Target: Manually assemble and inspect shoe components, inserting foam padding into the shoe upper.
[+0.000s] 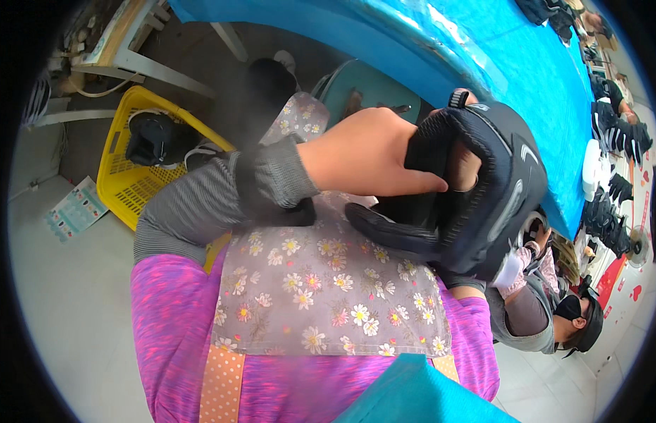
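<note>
A bulky black padded piece (493, 190), glove-like but of a kind I cannot settle, is held up in front of my apron. It has ribbed edges, pale curved marks on its outer side and a white tag at its lower corner. My left hand (370, 151) reaches in from the left and grips the piece's dark inner edge. Its thumb lies along the opening, while the other fingers are hidden. Behind and within the piece, my right hand (465, 166) holds it, with only some skin showing through the opening. A long black flap (391, 233) hangs towards my lap.
A blue-covered table (441, 49) stretches ahead, with black and white pieces along its far right side. At left stands a yellow basket (113, 158) holding black items. A teal stool (367, 81) is beside the table. Another person (536, 310) works at right.
</note>
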`<state>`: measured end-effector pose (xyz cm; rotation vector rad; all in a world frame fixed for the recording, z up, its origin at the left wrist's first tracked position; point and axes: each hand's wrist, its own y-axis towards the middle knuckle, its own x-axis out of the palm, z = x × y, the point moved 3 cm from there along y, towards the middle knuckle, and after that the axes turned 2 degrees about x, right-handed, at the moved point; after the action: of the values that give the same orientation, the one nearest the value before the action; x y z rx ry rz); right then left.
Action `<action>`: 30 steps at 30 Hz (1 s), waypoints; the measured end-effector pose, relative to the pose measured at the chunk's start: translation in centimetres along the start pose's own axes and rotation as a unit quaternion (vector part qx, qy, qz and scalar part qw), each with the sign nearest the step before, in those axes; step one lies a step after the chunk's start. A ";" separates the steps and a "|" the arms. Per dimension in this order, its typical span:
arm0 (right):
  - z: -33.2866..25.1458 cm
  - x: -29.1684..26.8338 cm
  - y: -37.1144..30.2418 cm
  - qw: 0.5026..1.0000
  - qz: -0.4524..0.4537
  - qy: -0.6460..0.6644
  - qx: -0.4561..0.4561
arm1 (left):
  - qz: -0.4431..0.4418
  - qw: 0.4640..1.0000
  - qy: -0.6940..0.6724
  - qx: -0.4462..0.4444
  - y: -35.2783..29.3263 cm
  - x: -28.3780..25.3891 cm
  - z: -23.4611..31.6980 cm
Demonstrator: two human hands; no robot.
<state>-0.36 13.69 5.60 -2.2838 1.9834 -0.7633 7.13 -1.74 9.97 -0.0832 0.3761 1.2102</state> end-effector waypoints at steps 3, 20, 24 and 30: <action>-2.8 0.1 -0.4 0.998 -0.018 -0.032 -0.059 | -0.078 0.995 -0.057 -0.028 0.3 0.6 -0.6; 0.1 0.2 -3.1 0.951 -0.310 0.001 -0.009 | -0.069 0.982 -0.141 0.102 0.2 1.2 -3.1; 0.7 0.0 -3.4 0.949 -0.316 0.013 -0.004 | -0.025 0.973 -0.116 0.197 1.3 1.2 -1.2; -0.3 -0.4 -2.6 0.952 -0.305 -0.006 -0.025 | -0.097 0.983 -0.130 0.088 1.6 0.4 -1.1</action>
<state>1.91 14.66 6.56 -2.9529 1.2850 -0.7138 5.49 -1.14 8.99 0.1867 0.2386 0.9768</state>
